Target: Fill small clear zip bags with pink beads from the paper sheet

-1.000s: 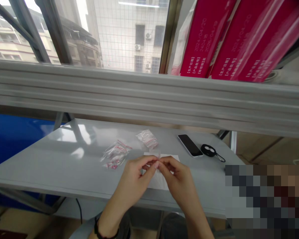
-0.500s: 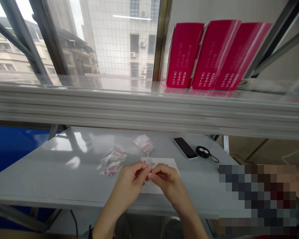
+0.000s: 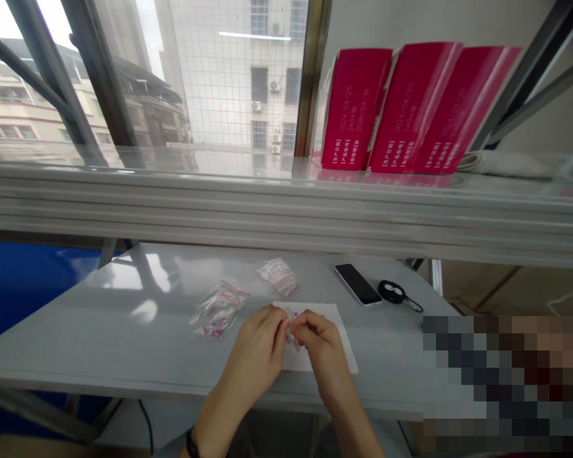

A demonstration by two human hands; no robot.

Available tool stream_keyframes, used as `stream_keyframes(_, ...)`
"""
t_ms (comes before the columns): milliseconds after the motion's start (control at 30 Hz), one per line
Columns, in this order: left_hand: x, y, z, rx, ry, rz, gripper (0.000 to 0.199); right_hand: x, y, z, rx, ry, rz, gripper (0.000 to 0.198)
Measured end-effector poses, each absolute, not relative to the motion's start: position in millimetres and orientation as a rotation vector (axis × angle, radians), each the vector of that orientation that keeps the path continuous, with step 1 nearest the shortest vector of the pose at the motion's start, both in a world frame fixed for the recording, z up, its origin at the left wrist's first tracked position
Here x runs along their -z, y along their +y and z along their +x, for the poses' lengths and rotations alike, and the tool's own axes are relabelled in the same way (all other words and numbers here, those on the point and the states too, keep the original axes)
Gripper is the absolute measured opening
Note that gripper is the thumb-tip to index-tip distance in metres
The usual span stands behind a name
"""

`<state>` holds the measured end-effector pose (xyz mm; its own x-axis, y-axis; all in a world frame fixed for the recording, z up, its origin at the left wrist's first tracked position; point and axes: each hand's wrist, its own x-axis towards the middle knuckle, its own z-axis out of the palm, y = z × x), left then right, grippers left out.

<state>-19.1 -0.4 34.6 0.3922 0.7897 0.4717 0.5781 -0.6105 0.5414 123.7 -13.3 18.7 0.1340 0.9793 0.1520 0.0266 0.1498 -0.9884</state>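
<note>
Over a white sheet of paper (image 3: 344, 357), both hands are pinched round a small clear zip bag (image 3: 293, 341) with a reddish line on it. My left hand (image 3: 258, 343) is closed on its left side, thumb against fingers. On its right side my right hand (image 3: 323, 346) pinches too, the fingertips close to the left ones. Small red bits show on the paper behind the hands, partly hidden. To the left lies a pile of clear zip bags (image 3: 222, 304) with pink-red pieces in them. Beyond the paper rests a stack of flat clear zip bags (image 3: 277, 276).
A phone (image 3: 358, 284) and a round black case with a carabiner (image 3: 391, 292) lie at the right of the table (image 3: 138, 343). A shelf beam (image 3: 219, 207) crosses above the table's back, with red boxes (image 3: 356, 108) on it. A blurred-out area covers the lower right.
My left hand has rolled, its back now more toward me, and the fingertips have drawn slightly apart with the bag between them. More of the paper shows at the right. The view has shifted slightly.
</note>
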Motion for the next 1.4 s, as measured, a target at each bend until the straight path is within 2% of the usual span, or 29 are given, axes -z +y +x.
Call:
stream_keyframes(667,-25,-2,-8,-0.927,1.62,2.532,0.021,-1,-5,116,-0.567,-1.274,-1.422,0.025)
stream_keyframes(933,-40,0,-22,-0.898,1.495,2.416,0.018,-20,-16,136,-0.463,-1.778,-1.308,0.012)
stream_keyframes(1100,-50,-5,-29,-0.84,1.49,2.409,0.018,-41,-29,148,-0.396,-2.116,-1.308,0.029)
stream_keyframes(1200,-54,-10,-25,-0.874,1.412,2.353,0.018,-48,-36,148,-0.336,-2.179,-1.413,0.03)
stream_keyframes(1400,-55,-17,-13,-0.955,1.298,2.18,0.023,-45,-38,135,-0.554,-2.053,-1.38,0.023)
